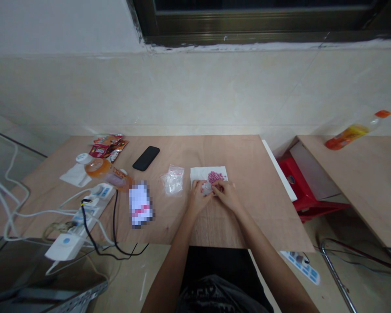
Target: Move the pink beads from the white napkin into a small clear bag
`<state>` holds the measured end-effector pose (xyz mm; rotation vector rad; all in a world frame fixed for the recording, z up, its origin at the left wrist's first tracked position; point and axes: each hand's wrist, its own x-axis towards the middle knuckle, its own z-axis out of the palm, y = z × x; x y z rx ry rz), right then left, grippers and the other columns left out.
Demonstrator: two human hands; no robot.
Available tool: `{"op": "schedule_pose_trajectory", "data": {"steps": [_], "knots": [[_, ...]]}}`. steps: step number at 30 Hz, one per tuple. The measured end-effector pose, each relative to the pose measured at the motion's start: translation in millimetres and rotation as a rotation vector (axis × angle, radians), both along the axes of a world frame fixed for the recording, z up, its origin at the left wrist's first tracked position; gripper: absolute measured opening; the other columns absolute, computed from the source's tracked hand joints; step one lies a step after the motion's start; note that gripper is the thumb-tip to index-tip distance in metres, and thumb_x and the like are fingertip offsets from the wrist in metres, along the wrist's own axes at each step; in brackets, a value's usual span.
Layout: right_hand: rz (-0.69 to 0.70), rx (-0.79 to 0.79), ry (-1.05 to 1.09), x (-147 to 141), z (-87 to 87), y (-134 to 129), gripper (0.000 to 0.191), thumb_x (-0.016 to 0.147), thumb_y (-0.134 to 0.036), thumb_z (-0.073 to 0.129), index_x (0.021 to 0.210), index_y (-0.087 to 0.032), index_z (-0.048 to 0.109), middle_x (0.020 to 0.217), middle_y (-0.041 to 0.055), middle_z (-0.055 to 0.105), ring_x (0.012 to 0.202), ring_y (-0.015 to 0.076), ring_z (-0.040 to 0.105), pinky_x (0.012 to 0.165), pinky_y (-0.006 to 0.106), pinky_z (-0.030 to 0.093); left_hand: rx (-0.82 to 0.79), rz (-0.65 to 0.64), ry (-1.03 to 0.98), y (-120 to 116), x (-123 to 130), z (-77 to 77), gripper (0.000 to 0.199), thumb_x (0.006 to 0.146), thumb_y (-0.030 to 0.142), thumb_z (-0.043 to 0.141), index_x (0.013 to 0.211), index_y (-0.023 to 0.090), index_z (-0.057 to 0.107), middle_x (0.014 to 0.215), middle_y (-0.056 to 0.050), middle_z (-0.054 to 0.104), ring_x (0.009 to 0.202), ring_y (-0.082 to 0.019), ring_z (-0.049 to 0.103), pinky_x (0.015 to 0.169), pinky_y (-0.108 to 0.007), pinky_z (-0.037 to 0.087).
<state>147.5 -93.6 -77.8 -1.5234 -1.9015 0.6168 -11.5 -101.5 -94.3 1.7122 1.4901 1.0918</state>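
Right, both hands are in tight over the work, the left hand (198, 201) and the right hand (227, 195) meeting at the fingertips, not spread at all, pinching a small pale item (207, 188) between them, too small to make out from up here. It's all happening at the near edge of a white paper napkin (198, 176), with a heap of small pink beads (216, 177) sitting just beyond the fingers. Just left of the napkin lies a crumpled clear plastic bag (172, 181), and nearer the table's front edge there's a blurred packet (140, 204), nothing readable on it. Further up, a black smartphone (146, 158) lies flat. Over to the left, an orange-tinted plastic bottle (106, 171) lies on its side beside a white tissue (74, 176), with snack wrappers (109, 147) behind it and a power strip (101, 195) trailing white and black cables. All of that sits on a plywood table (244, 217). Off to the right, past its edge, there's a red plastic stool (296, 178), and on a second wooden board (361, 195) an orange-capped bottle (347, 135) lies on its side.
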Motion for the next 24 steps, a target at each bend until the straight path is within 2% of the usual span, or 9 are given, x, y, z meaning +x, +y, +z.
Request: {"op": "schedule_pose_trajectory", "data": {"steps": [3,6,15,24], "knots": [[0.028,-0.035,0.028,1.1,-1.7,1.2,0.025,0.09,-0.039,0.053,0.093,-0.021,0.071,0.081,0.0046,0.07,0.073,0.0193,0.061,0.074,0.032,0.041,0.0,0.002,-0.006,0.0,0.0,-0.2,0.043,0.069,0.013,0.072,0.109,0.021,0.058,0.101,-0.002,0.049,0.074,-0.011,0.052,0.071,-0.026,0.05],[-0.005,-0.037,0.017,3.6,-2.6,4.1,0.025,0.09,-0.039,0.053,0.093,-0.022,0.07,0.079,0.0038,0.07,0.073,0.0191,0.061,0.074,0.031,0.041,0.011,-0.004,-0.005,0.0,-0.2,-0.5,0.043,0.07,0.015,0.074,0.109,0.021,0.058,0.1,-0.001,0.049,0.074,-0.011,0.052,0.072,-0.027,0.051],[-0.091,-0.004,-0.231,5.5,4.5,16.1,0.021,0.09,-0.031,0.053,0.103,-0.022,0.068,0.092,0.0039,0.072,0.086,0.0203,0.063,0.081,0.033,0.034,0.033,0.004,-0.005,0.4,0.2,-3.9,0.042,0.072,0.023,0.076,0.109,0.021,0.058,0.1,-0.002,0.05,0.073,-0.011,0.052,0.071,-0.027,0.051],[-0.13,0.005,-0.286,2.9,4.2,26.6,0.028,0.094,-0.034,0.048,0.109,-0.022,0.067,0.101,0.0066,0.072,0.09,0.0208,0.062,0.081,0.033,0.033,0.043,0.003,0.019,1.3,-0.9,-6.6,0.043,0.071,0.024,0.077,0.11,0.021,0.058,0.101,-0.001,0.051,0.073,-0.01,0.053,0.071,-0.027,0.051]]}}
